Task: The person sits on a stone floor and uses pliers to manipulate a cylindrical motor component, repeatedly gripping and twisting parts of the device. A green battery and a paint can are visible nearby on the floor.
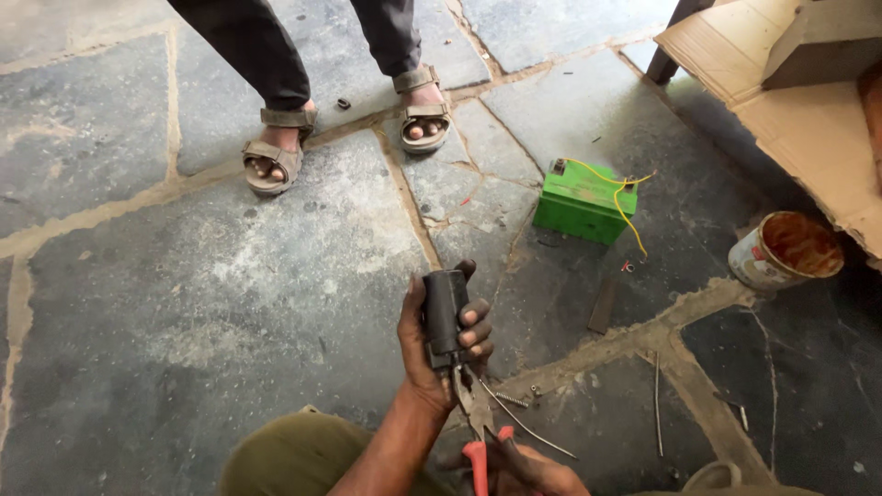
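Note:
My left hand (pixel 432 354) is wrapped around a dark cylindrical motor-like part (pixel 445 310), held upright over the stone floor. My right hand (pixel 537 473), low in the view, grips red-handled pliers (pixel 478 427). The jaws of the pliers reach up to the bottom end of the cylinder. A thin metal wire (pixel 528 427) runs out from under the part toward the lower right. A small spring (pixel 513 400) lies on the floor beside it.
A green box-shaped battery (pixel 581 202) with a yellow wire (pixel 627 207) sits on the stone floor. An open rusty tin (pixel 785 250) stands at right near cardboard (pixel 808 119). Another person's sandalled feet (pixel 276 156) stand at the top. A flat metal strip (pixel 603 306) lies nearby.

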